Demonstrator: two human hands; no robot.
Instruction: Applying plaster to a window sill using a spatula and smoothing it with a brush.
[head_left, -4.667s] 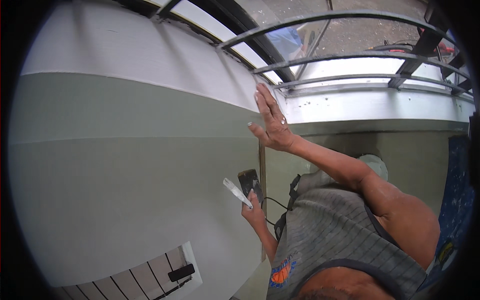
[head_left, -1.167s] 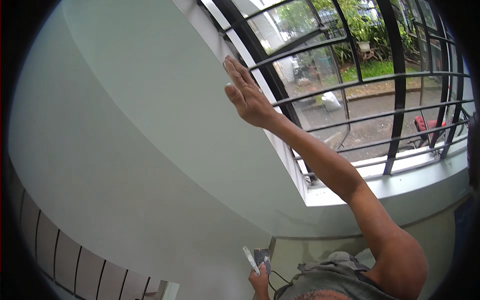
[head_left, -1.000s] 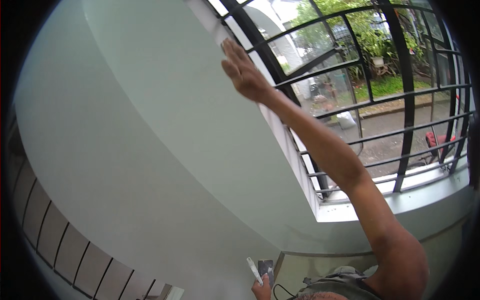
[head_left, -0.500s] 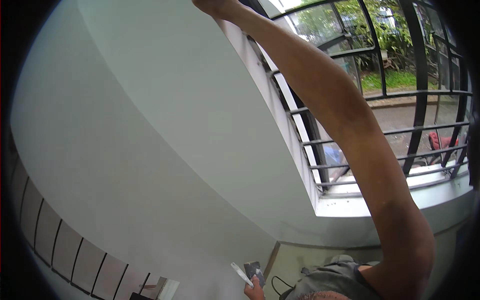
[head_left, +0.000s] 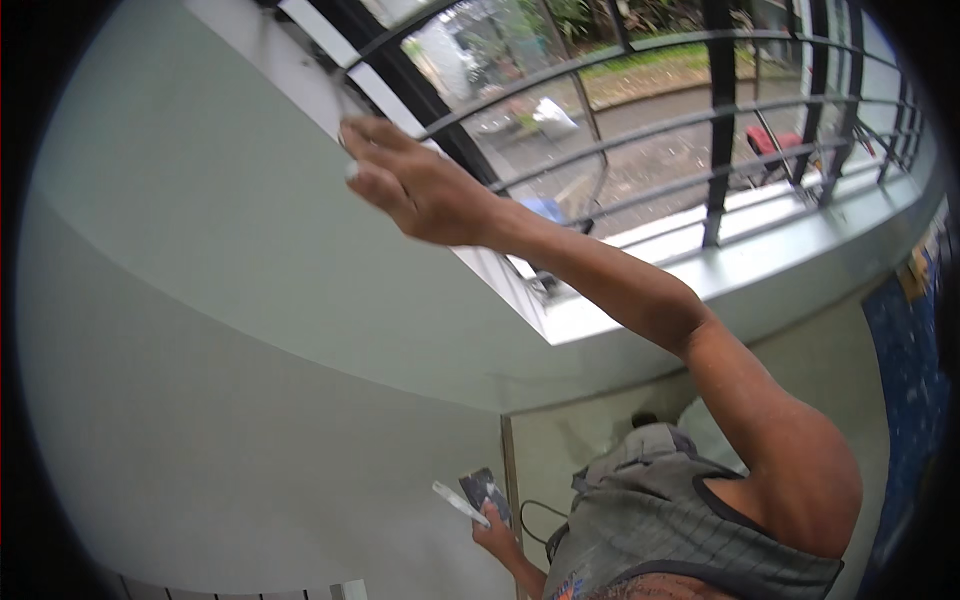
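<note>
My right arm stretches across the lower window corner. My right hand (head_left: 430,195) is at the edge where the pale green wall (head_left: 290,230) meets the white window reveal (head_left: 500,280). Its fingers are stretched out, a fingertip is whitish, and nothing shows in it; whether it touches the wall I cannot tell. Low down, in front of the wall, my left hand (head_left: 495,537) is closed around a slim white strip-like tool (head_left: 460,502) and a dark rectangular plate (head_left: 484,492) with a white smear. The exact kind of both is too small to tell.
Black metal bars (head_left: 718,130) cross the window, with a white sill (head_left: 740,225) below. Outside are paving, grass and a red object (head_left: 775,140). A dark cable (head_left: 540,512) loops beside my body. A blue speckled sheet (head_left: 905,350) lies on the floor at the right.
My right hand has come down along the window edge, and the elbow is more bent. The view has shifted downward and right. My left hand still holds the plate and the white tool.
</note>
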